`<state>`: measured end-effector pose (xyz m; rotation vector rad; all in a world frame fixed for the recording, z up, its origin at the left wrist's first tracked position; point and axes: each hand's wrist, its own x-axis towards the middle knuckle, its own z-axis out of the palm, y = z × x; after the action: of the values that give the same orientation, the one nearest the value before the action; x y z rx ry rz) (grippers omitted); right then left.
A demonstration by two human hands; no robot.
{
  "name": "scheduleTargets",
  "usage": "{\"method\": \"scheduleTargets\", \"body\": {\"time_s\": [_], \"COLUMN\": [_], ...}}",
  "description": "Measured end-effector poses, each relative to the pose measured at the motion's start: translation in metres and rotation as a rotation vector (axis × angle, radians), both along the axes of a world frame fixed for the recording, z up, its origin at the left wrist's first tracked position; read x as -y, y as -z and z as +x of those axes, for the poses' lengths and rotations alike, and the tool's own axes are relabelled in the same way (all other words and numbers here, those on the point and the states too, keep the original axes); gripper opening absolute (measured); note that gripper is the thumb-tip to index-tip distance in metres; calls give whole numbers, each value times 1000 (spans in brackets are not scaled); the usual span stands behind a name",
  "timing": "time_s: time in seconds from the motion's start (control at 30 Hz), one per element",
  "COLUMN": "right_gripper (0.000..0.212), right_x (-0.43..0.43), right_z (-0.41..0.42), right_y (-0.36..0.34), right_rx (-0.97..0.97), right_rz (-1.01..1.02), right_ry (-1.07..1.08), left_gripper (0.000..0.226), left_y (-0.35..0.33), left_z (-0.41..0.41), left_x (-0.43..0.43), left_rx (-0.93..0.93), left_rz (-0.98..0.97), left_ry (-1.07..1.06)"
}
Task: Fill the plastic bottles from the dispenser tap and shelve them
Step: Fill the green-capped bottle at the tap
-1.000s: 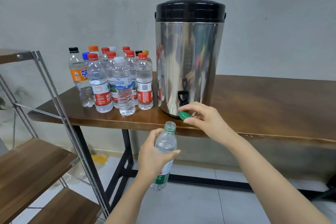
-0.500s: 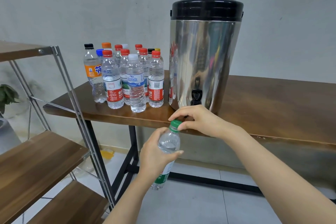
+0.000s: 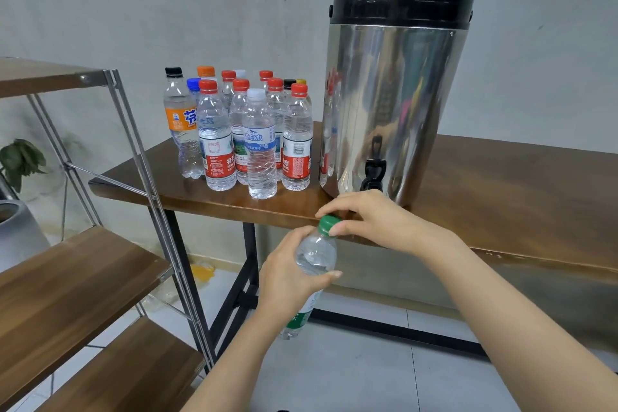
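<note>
Clear thin-walled plastic bottle (image 3: 316, 256) is held in the air just before the brown wooden counter (image 3: 501, 197) edge, left hand (image 3: 287, 274) wrapped round its shoulder, right hand (image 3: 371, 221) pinching its green screw cap (image 3: 328, 224); judged water-heavy, crushable, possibly slippery: grip the body firmly.

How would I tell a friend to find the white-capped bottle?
Start at the tall steel dispenser with the black lid on the brown wooden table. Left of it stands a cluster of clear plastic bottles. Take the front-most bottle: white cap and blue label, while its neighbours wear red caps.
</note>
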<state>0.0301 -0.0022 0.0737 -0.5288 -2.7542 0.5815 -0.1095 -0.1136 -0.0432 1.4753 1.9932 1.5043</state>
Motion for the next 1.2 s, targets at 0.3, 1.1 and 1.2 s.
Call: {"method": "scheduleTargets", "body": {"time_s": [0.3, 1.1, 1.2], "right_gripper": [26, 91, 92], "right_x": [9, -19, -24], "right_z": [-19, -117, -124], "right_y": [12, 70, 79], "right_rx": [14, -352, -367], "right_rz": [-5, -177, -172], "right_ry": [120, 486, 513], "left_gripper": [78, 93, 91], "left_y": [4, -98, -69], "left_z": [1, -71, -88], "left_x": [1, -109, -116], "left_rx": [-47, -257, -412], "left_rz": [13, 274, 282], "left_ry": [-57, -261, -300]}}
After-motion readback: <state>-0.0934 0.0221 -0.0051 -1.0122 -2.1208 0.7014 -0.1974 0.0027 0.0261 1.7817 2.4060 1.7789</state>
